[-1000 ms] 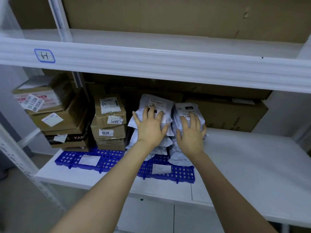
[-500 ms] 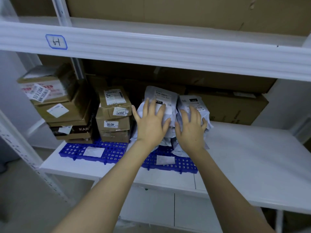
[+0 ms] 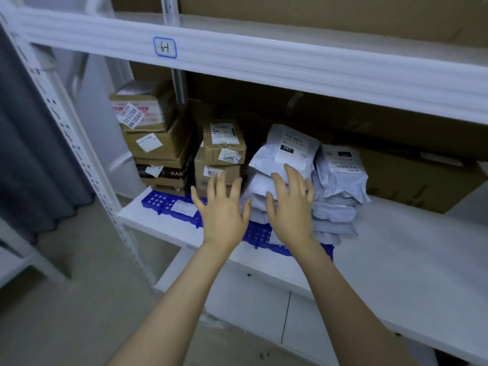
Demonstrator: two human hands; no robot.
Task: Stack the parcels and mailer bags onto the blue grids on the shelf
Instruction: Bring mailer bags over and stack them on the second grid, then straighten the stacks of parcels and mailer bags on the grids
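Observation:
Two piles of grey mailer bags sit on a blue grid [image 3: 264, 235] on the white shelf [image 3: 412, 249]: the left pile [image 3: 287, 151] and the right pile [image 3: 340, 178]. Brown parcels stand stacked to the left, a tall stack [image 3: 155, 146] and a shorter one [image 3: 221, 154], over another blue grid [image 3: 163, 202]. My left hand [image 3: 223, 207] hovers open in front of the shorter parcel stack, touching nothing. With fingers spread, my right hand [image 3: 290, 204] is in front of the left bag pile; contact is unclear.
A large flat cardboard box [image 3: 412, 178] lies at the back right of the shelf. The shelf above [image 3: 264, 59] carries a label reading 64. A white perforated upright [image 3: 79, 154] stands at the left, with a grey curtain [image 3: 31, 154] beyond it.
Both hands have drawn back and shifted left off the mailer bags; the left hand now hovers free. The camera has swung left and pulled away from the shelf.

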